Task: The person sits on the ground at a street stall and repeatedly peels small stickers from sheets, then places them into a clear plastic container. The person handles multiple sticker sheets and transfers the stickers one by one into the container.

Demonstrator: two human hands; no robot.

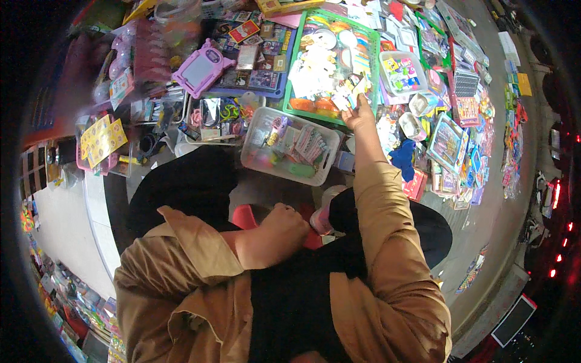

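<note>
My right hand (360, 119) reaches forward over the near right corner of a green plastic basket (295, 59). Between its fingers are small printed cutout pieces (348, 94), white with yellow and black; glare hides their details. Bright white items (313, 75) and orange packets (313, 106) fill the basket around them. My left hand (281, 231) rests curled in a fist over my lap, its palm side hidden. Something red (245, 217) shows beneath it. A white plastic bin (247, 149) of small wrapped goods stands between my knees and the basket.
A pink drawing board (202, 68) lies left of the basket on a blue tray (274, 93). On the right are a clear tub (401, 72) of colourful figures, a blue cloth-like item (403, 159) and a boxed set (447, 143). Yellow sticker sheets (103, 140) sit at left.
</note>
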